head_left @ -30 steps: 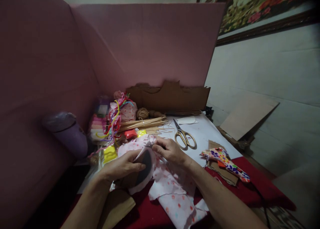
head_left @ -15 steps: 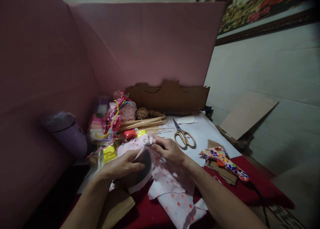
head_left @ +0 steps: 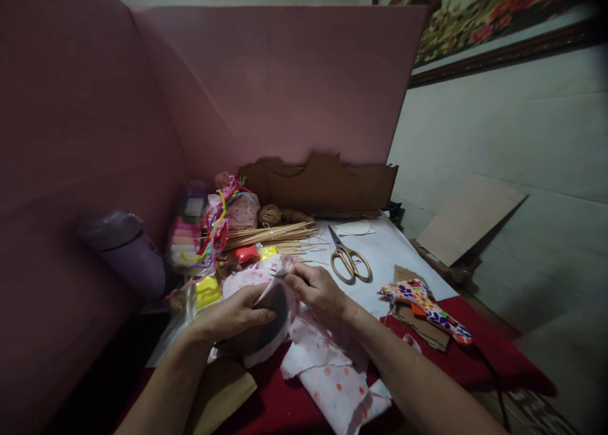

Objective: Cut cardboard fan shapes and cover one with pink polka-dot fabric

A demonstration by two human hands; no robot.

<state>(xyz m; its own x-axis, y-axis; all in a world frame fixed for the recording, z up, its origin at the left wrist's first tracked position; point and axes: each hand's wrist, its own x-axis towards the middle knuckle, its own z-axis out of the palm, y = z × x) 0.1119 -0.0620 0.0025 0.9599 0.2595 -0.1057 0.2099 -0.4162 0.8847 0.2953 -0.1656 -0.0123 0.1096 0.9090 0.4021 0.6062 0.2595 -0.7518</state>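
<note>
My left hand [head_left: 249, 315] is closed on a round piece with a dark grey inside [head_left: 277, 315], its thumb lying across that inside. White cloth with pink and red dots [head_left: 247, 280] wraps round the piece. At the far upper edge, my right hand [head_left: 316, 287] pinches the cloth with thumb and bent fingers. A thin dark pointed tip [head_left: 277, 275] shows beside those fingers; what it belongs to is hidden. More dotted cloth [head_left: 332, 384] hangs below my right hand onto the red table cover.
Gold-handled scissors [head_left: 350, 261] lie on white paper beyond my right hand. A flower-patterned glue gun [head_left: 427, 305] rests on cardboard at right. Thin wooden sticks [head_left: 268, 233], a twine ball [head_left: 270, 215] and yellow packets [head_left: 208, 291] lie behind. A purple bottle [head_left: 128, 258] stands left.
My right hand has shifted slightly at the cloth's edge, and the thin dark tip now shows more clearly. My left hand keeps its hold in the same place.
</note>
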